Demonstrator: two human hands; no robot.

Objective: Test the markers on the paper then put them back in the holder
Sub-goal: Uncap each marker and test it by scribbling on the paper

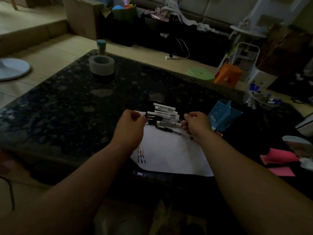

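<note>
Roughly midway along the table's near edge, the markers (165,114) lie side by side in a short row across the far edge of the paper (171,155), white barrels pointing right and black caps left. The right hand (197,124) reaches in from the near right, knuckles up, with its fingers curled round the right end of the nearest marker (169,123). The left hand (130,126) comes in from the near left, loosely fisted, its thumb and forefinger at the black cap ends of the row; the dim light hides whether it actually pinches one. A thin black pen (167,130) lies on the paper just in front of the row, between the two hands. Short test strokes (141,156) in red and black sit at the paper's left edge, beside the left forearm, and the paper's near corner hangs over the table's edge. The blue holder (223,116) stands just beside the right hand, toward the table's right edge. The dark table (67,107) stretches bare to the left and back, where a tape roll (101,64) and a jar (101,46) stand near the far corner. Pink sheets (279,158) lie at the near right, partly covered. A small reddish tip shows below the right wrist, but I cannot tell what it belongs to.
</note>
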